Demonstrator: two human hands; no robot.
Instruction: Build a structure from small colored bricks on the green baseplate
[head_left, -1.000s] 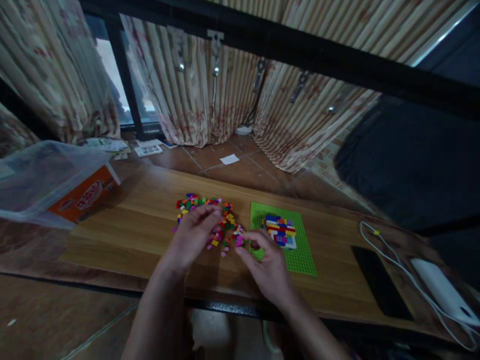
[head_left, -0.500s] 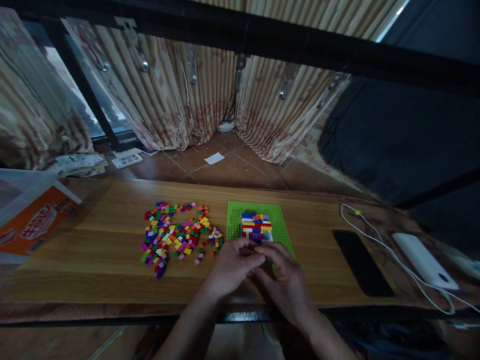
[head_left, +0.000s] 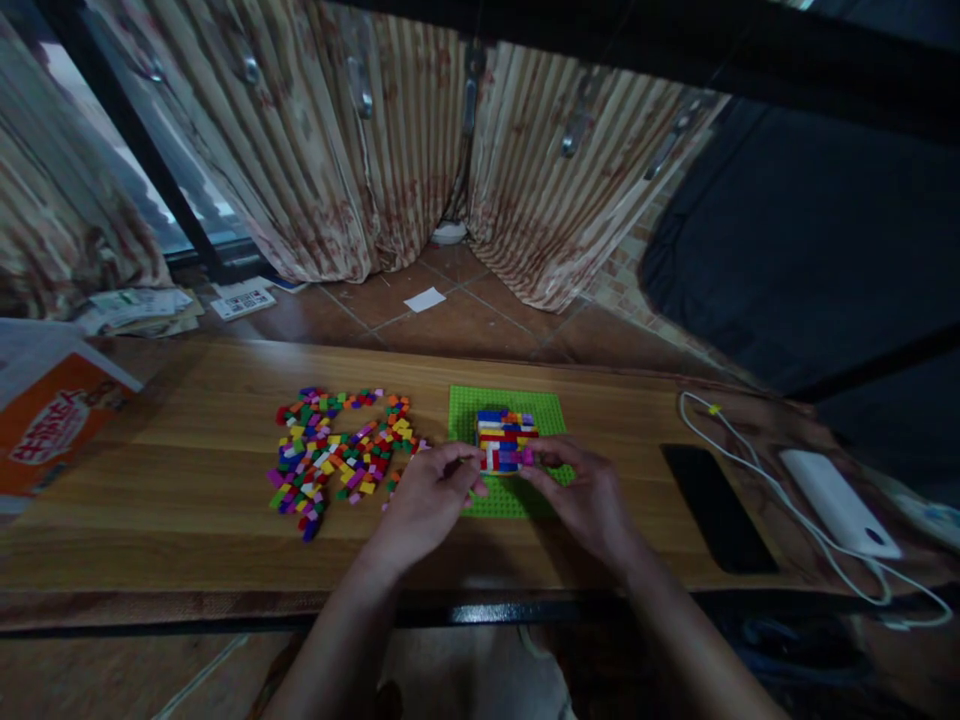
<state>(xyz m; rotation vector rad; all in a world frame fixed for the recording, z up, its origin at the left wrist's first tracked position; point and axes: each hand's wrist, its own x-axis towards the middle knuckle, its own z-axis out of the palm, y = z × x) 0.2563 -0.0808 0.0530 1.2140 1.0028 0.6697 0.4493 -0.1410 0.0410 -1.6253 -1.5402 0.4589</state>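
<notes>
A stack of toy building bricks [head_left: 501, 437] in blue, white, red, yellow and purple stands on a green studded baseplate [head_left: 551, 408]. My right hand [head_left: 589, 495] pinches a small magenta brick [head_left: 527, 456] between thumb and index finger at the stack's front right corner. My left hand [head_left: 431, 495] is at the front left corner of the stack, its thumb and index finger apart. Whether its fingertips touch the stack I cannot tell. Left of the baseplate lies a spread of loose coloured bricks [head_left: 341, 460], partly covered by my left hand.
The wooden table [head_left: 202, 480] carries a black phone [head_left: 716, 508] on the right. Beyond the phone lie a white cable [head_left: 750, 470] and a white power bank [head_left: 836, 502]. An orange and white bag [head_left: 56, 425] sits at the left end. A dark bar runs across overhead.
My hands, close together in front of the stack before, have moved apart and forward to its two front corners. The magenta brick now shows in my right fingers. The view has tilted down slightly.
</notes>
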